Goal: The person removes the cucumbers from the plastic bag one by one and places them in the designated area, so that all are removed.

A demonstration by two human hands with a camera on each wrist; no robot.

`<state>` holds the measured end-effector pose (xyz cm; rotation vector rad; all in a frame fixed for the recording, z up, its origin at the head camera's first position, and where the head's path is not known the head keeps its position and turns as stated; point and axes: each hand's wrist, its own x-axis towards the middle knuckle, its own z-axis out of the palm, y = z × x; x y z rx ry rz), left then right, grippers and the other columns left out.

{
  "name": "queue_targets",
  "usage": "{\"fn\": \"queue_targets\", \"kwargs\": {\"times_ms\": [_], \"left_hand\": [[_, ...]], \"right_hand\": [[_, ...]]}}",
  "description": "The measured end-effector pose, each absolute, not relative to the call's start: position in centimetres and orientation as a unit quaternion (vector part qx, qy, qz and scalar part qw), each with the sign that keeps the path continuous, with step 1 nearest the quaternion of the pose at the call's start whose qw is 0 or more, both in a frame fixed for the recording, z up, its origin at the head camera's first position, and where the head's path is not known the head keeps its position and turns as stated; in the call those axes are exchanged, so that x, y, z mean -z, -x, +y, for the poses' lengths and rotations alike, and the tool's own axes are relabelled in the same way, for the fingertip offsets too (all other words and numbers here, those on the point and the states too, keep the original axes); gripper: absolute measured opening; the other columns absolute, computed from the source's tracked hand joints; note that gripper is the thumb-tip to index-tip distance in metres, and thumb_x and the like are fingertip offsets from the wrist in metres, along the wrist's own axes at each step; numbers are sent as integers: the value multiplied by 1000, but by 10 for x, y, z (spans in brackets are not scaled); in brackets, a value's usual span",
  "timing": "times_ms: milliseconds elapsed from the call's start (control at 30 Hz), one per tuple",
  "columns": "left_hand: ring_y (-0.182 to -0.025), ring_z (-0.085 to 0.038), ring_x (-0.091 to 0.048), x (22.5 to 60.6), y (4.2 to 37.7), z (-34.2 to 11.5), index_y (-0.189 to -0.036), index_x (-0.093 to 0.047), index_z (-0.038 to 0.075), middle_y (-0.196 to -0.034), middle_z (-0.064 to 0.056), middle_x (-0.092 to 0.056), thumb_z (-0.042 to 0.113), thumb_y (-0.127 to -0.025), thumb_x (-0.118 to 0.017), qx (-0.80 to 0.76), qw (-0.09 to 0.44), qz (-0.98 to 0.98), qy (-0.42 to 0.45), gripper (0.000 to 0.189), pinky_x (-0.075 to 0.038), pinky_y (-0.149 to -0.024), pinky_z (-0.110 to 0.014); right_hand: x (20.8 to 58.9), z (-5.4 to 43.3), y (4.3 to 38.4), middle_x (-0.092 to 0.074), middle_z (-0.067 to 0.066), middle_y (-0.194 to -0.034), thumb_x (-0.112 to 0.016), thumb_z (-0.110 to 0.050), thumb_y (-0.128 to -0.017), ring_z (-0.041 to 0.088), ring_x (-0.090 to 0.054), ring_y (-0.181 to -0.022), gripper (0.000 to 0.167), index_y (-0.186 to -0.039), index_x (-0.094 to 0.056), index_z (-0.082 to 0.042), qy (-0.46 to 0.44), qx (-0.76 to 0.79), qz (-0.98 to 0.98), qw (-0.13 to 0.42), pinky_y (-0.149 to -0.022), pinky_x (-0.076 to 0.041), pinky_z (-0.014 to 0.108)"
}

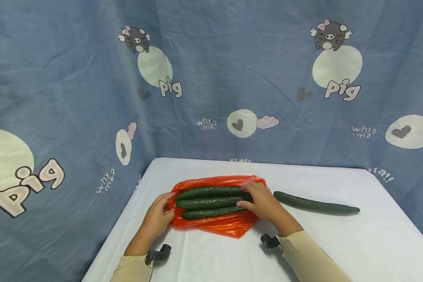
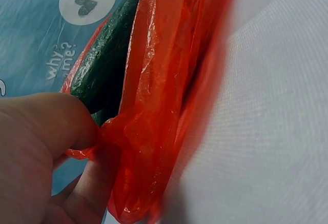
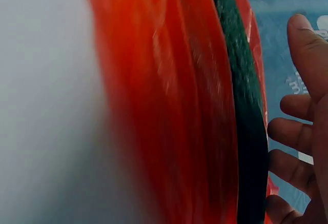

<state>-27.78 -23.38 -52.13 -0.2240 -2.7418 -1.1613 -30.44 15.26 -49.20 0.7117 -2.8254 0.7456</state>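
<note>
Three dark green cucumbers [image 1: 208, 203] lie side by side in an opened red plastic bag [image 1: 229, 228] on the white table. At the bag's left end, my left hand [image 1: 156, 217] pinches the bag's edge [image 2: 128, 137] between thumb and fingers, close to a cucumber's tip [image 2: 92, 83]. My right hand [image 1: 264, 201] is over the right ends of the cucumbers and hides part of them. Its thumb and fingers [image 3: 293, 134] are spread and loosely bent beside the nearest cucumber [image 3: 248, 126], and they grip nothing that I can see.
A single cucumber [image 1: 317, 204] lies on the table [image 1: 359, 250] to the right of the bag, near my right wrist. Blue cloth [image 1: 211, 78] printed with pigs and words hangs behind the table and along its left side.
</note>
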Motion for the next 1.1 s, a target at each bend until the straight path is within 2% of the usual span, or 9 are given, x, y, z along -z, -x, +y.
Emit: {"fn": "queue_targets", "kwargs": {"times_ms": [333,633,800,1100], "left_hand": [[-134,-33,-55,518,278,-235,-148,-57,7,-153,-14,-52,3,-93,-68,391,82,-914,71,56,-57,-95,-42],[-132,-35,-57,522,275,-233,-146,-59,5,-150,-16,-55,0,-91,-69,390,96,-912,79,56,-58,-90,-39],[-136,-34,-55,521,275,-233,-147,-59,6,-152,-14,-54,2,-92,-69,394,85,-912,75,56,-58,-93,-41],[-134,-31,-56,520,276,-233,-147,-59,7,-152,-13,-54,1,-92,-69,397,80,-911,72,57,-56,-93,-39]], "right_hand": [[487,118,311,-67,4,-129,-76,-49,-92,28,-56,-129,57,-134,-66,-12,-259,-242,-933,60,-113,-41,57],[490,101,303,-64,3,-137,-74,-56,-91,28,-55,-131,62,-138,-64,-16,-248,-231,-940,42,-110,-39,61],[489,90,302,-63,3,-137,-73,-60,-91,29,-54,-132,64,-139,-64,-17,-242,-212,-946,47,-108,-39,61],[496,66,297,-61,2,-138,-70,-68,-88,27,-53,-127,73,-142,-63,-20,-240,-177,-953,49,-101,-41,58]]}}
